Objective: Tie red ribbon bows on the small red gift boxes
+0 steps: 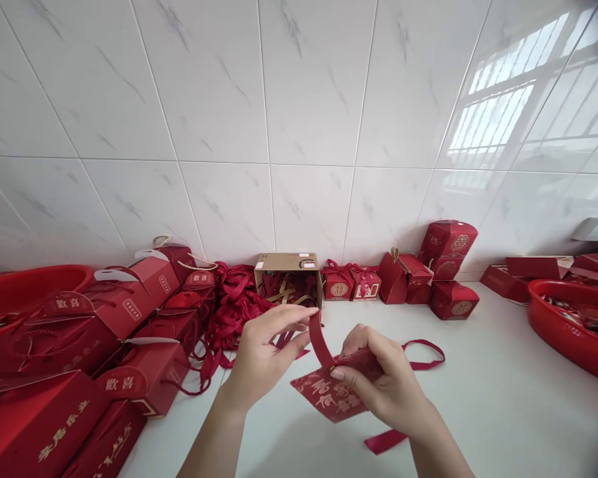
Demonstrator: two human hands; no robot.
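Between my hands is a red gift box (329,398) with gold characters on its side, held above the white tabletop. My right hand (379,378) grips it at the top edge, thumb in front. A red ribbon (319,342) rises from that edge near a small gold eyelet, and my left hand (272,352) pinches its upper end between thumb and fingers. Past my right hand, a loop of red ribbon (431,355) sticks out, and a ribbon tail (385,441) hangs below. The box's far side is hidden by my right hand.
Red gift boxes (144,372) crowd the left, beside a heap of red ribbons (239,302). An open cardboard box (286,261) stands against the tiled wall. More red boxes (448,249) stand at the back right. Red basins (543,332) sit at both sides.
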